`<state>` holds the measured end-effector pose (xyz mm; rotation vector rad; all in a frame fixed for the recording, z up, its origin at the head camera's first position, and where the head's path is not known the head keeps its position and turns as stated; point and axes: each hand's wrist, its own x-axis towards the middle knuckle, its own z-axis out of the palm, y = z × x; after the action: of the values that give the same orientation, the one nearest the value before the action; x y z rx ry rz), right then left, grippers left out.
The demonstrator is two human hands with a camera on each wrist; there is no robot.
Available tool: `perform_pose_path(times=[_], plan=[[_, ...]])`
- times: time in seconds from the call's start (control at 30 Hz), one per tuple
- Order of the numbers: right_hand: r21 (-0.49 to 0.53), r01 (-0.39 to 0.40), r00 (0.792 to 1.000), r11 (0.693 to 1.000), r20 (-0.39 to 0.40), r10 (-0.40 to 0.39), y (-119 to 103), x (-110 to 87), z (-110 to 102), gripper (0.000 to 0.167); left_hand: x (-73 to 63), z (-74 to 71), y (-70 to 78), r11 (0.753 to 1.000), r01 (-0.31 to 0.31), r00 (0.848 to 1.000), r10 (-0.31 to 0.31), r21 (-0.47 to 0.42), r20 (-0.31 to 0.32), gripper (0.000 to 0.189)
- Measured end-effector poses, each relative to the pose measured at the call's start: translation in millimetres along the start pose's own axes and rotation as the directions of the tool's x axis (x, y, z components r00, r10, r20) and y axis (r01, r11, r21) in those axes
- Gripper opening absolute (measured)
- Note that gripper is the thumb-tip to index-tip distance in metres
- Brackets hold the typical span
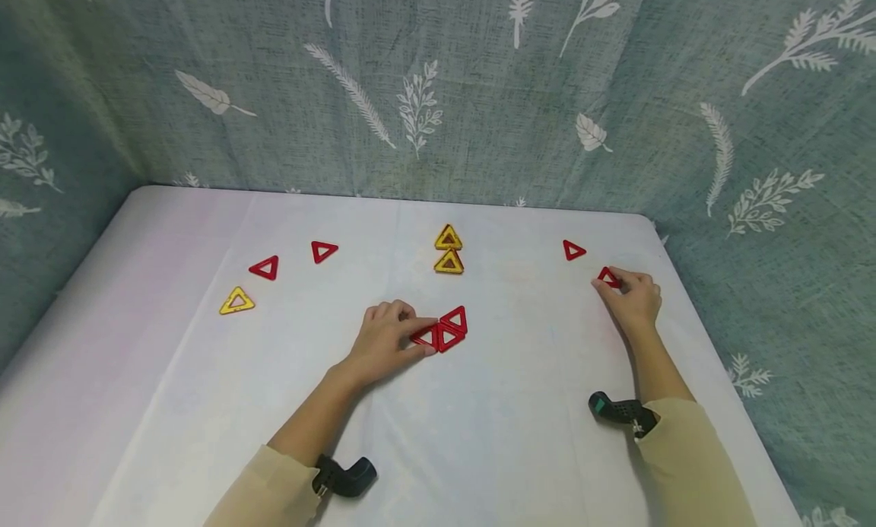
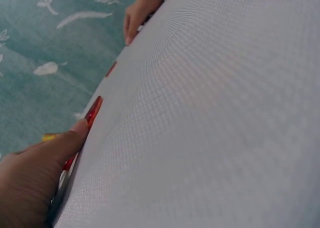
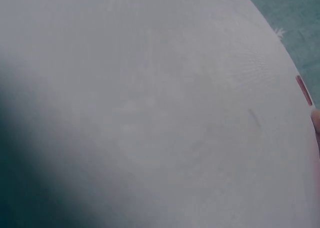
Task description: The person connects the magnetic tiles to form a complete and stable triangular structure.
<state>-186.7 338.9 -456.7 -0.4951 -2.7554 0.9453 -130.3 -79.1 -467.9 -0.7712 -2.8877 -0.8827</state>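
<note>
My left hand (image 1: 386, 341) pinches a red triangular frame tile (image 1: 435, 337) between thumb and fingers, low on the white table. That tile lies edge to edge with a lower red triangle (image 1: 453, 344), and an upper red triangle (image 1: 464, 320) adjoins the group. In the left wrist view, the thumb (image 2: 75, 135) lies along the red pieces (image 2: 94, 110), seen nearly edge-on. Far to the right, my right hand (image 1: 633, 299) pinches another red triangle (image 1: 604, 274) by its right side. Only a fingertip (image 3: 316, 122) of it shows at the edge of the right wrist view.
Two yellow triangles (image 1: 449, 271) (image 1: 448, 246) lie one behind the other at the back middle. Toward the left are a yellow triangle (image 1: 236, 310) and two red ones (image 1: 275, 268) (image 1: 324, 245). One red triangle (image 1: 567, 251) lies beyond my right hand. A patterned curtain (image 1: 479, 93) borders the table.
</note>
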Motion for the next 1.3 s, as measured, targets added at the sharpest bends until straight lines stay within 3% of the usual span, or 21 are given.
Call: perform_pose_path(times=[0.5, 1.07, 1.3], plan=[[0.038, 0.077, 0.997, 0.996, 0.024, -0.078, -4, -20.0, 6, 0.053, 0.4, -0.7, 0.4, 0.999, 0.022, 0.998, -0.023, -0.035, -0.051, 0.045], [0.04, 0.177, 0.983, 0.983, 0.043, -0.179, -9, -39.7, 10, 0.045, -0.6, 1.2, -2.8, 0.996, -0.045, 0.994, 0.037, -0.083, -0.099, 0.038], [0.071, 0.176, 0.98, 0.982, 0.077, -0.182, -12, -47.8, 13, 0.048, -1.0, 1.8, -1.4, 0.997, -0.031, 0.994, 0.024, -0.07, -0.105, 0.039]])
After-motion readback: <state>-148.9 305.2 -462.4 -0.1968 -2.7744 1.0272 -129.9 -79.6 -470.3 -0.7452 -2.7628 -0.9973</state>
